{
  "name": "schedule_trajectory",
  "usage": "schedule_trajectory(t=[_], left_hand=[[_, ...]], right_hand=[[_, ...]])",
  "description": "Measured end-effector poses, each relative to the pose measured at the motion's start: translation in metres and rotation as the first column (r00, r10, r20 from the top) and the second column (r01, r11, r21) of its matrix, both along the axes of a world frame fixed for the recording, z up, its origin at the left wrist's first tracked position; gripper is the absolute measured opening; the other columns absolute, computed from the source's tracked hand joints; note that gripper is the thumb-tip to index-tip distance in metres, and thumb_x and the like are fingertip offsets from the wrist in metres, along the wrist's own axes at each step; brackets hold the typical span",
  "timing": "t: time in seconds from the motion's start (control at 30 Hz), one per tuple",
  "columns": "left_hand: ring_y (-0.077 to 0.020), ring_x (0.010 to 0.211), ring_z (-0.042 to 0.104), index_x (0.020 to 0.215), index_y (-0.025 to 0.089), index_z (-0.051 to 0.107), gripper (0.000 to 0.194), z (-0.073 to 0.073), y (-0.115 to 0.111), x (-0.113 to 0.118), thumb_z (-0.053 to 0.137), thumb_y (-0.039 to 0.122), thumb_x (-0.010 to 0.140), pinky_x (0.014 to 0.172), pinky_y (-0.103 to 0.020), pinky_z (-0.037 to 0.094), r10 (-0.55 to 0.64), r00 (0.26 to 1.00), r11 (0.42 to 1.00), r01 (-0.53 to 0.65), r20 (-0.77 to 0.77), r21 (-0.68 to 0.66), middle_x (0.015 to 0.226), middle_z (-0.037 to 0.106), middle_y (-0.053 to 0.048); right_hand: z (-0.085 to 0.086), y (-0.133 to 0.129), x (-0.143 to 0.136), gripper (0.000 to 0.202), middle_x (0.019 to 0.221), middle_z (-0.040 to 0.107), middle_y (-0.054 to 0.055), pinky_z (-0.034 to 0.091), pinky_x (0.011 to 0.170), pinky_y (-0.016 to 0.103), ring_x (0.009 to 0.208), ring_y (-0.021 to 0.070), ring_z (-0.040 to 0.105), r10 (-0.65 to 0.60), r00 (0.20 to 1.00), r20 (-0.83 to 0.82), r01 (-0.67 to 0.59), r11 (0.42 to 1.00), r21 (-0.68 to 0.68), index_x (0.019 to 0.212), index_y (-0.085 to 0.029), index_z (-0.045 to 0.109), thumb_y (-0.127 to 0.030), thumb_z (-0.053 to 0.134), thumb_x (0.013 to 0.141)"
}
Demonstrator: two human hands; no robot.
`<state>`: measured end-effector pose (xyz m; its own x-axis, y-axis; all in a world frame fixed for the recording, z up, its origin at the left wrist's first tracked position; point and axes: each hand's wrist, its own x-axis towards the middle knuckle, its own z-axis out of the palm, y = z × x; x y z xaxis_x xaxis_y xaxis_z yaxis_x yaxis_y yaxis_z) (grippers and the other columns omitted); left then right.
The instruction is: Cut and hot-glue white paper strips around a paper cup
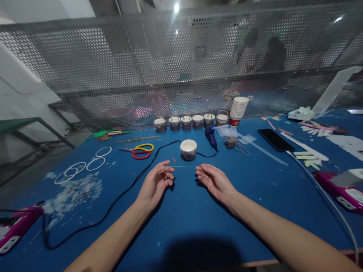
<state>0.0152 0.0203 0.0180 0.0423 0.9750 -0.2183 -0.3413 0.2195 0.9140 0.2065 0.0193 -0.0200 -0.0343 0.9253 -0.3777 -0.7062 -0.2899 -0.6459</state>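
A thin pale strand [184, 166] runs almost level between my two hands, above the blue table. My left hand [157, 181] has its fingers bent, with one end of the strand at its fingertips. At the other end, the curled fingers of my right hand [214, 179] meet the strand. Whether it is string or a thread of glue I cannot tell. Just beyond the strand stands a small paper cup [188, 149] with a white top and a greyish, patterned side. A tiny orange scrap [174, 159] lies to the left of the cup.
Several small cups with handles [186, 122] line the back, beside stacked paper cups [238, 110]. A blue glue gun [210, 136], grey twine [231, 142] and a phone [275, 139] lie right; scissors [138, 150], white rings [95, 164] and a black cord [119, 196] lie left.
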Motion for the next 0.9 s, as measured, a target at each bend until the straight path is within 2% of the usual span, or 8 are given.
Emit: schedule_trajectory(t=[0.13,0.3,0.4,0.53,0.63,0.7,0.83,0.9], left_hand=[[-0.0125,0.06,0.061,0.104,0.014,0.063,0.037,-0.008,-0.008,0.01,0.072,0.015,0.068,0.049,-0.022,0.047,-0.031,0.994,0.999,0.035,0.101,-0.039,0.081,0.069,-0.005],[-0.0144,0.065,0.063,0.092,0.011,0.07,0.024,-0.017,-0.018,0.021,0.074,0.026,0.074,0.053,-0.024,0.049,-0.034,0.991,0.999,0.034,0.128,0.001,0.079,0.07,-0.008],[-0.0179,0.082,0.065,0.082,0.012,0.072,0.016,-0.001,-0.009,0.009,0.073,0.026,0.074,0.069,-0.027,0.052,0.079,0.982,0.992,-0.095,0.17,0.088,0.085,0.071,-0.009],[-0.0164,0.084,0.064,0.074,0.014,0.073,0.01,0.035,0.002,-0.031,0.069,0.023,0.076,0.081,-0.029,0.05,0.274,0.945,0.924,-0.31,0.177,0.226,0.083,0.071,-0.006],[-0.0147,0.079,0.064,0.074,0.013,0.073,0.012,0.053,-0.003,-0.067,0.066,0.022,0.079,0.081,-0.027,0.048,0.333,0.935,0.893,-0.354,0.122,0.277,0.083,0.072,-0.006],[-0.0159,0.08,0.066,0.073,0.012,0.071,0.016,0.058,-0.01,-0.09,0.062,0.021,0.082,0.083,-0.028,0.049,0.368,0.921,0.876,-0.39,0.128,0.283,0.08,0.073,-0.008],[-0.0177,0.069,0.068,0.074,0.013,0.066,0.018,0.057,-0.025,-0.13,0.054,0.019,0.086,0.076,-0.032,0.054,0.448,0.877,0.84,-0.479,0.172,0.255,0.059,0.063,-0.003],[-0.0152,0.055,0.063,0.079,0.014,0.065,0.017,0.053,-0.03,-0.145,0.052,0.02,0.087,0.063,-0.031,0.055,0.44,0.88,0.849,-0.472,0.176,0.238,0.052,0.054,0.002]], right_hand=[[0.003,-0.005,-0.009,0.017,0.072,0.075,0.005,0.057,0.055,0.018,0.058,0.0114,0.069,0.019,0.999,-0.035,-0.02,0.999,-0.032,0.07,-0.014,0.063,-0.011,0.08,0.068],[0.002,-0.022,-0.02,0.027,0.074,0.075,0.007,0.057,0.054,0.02,0.058,0.0127,0.069,0.155,0.988,-0.017,-0.156,0.987,-0.038,0.076,-0.012,0.065,-0.018,0.087,0.06],[0.007,-0.033,-0.02,0.037,0.073,0.074,0.006,0.055,0.052,0.02,0.054,0.0113,0.067,0.384,0.921,0.07,-0.382,0.923,-0.049,0.08,-0.012,0.066,-0.03,0.09,0.057],[0.033,-0.03,-0.027,0.034,0.073,0.071,0.006,0.053,0.052,0.023,0.053,0.0121,0.065,0.591,0.685,0.426,-0.679,0.73,0.078,0.076,-0.013,0.063,-0.041,0.081,0.067],[0.057,-0.001,-0.049,0.017,0.08,0.071,0.005,0.053,0.063,0.026,0.065,0.0135,0.068,0.334,0.394,0.857,-0.823,0.543,0.167,0.082,-0.015,0.062,-0.031,0.059,0.088],[0.065,0.03,-0.073,0.015,0.081,0.072,0.003,0.052,0.07,0.025,0.073,0.0133,0.068,-0.091,0.019,0.996,-0.895,0.443,0.057,0.091,-0.017,0.063,-0.021,0.049,0.093],[0.054,0.094,-0.132,0.013,0.105,0.068,0.012,0.048,0.09,0.036,0.101,0.0219,0.063,-0.299,-0.176,0.938,-0.9,0.436,-0.03,0.099,-0.013,0.066,-0.013,0.055,0.091],[0.043,0.117,-0.158,0.021,0.117,0.063,0.011,0.05,0.09,0.042,0.105,0.023,0.061,-0.349,-0.255,0.902,-0.891,0.447,-0.079,0.111,-0.014,0.062,-0.023,0.058,0.093]])
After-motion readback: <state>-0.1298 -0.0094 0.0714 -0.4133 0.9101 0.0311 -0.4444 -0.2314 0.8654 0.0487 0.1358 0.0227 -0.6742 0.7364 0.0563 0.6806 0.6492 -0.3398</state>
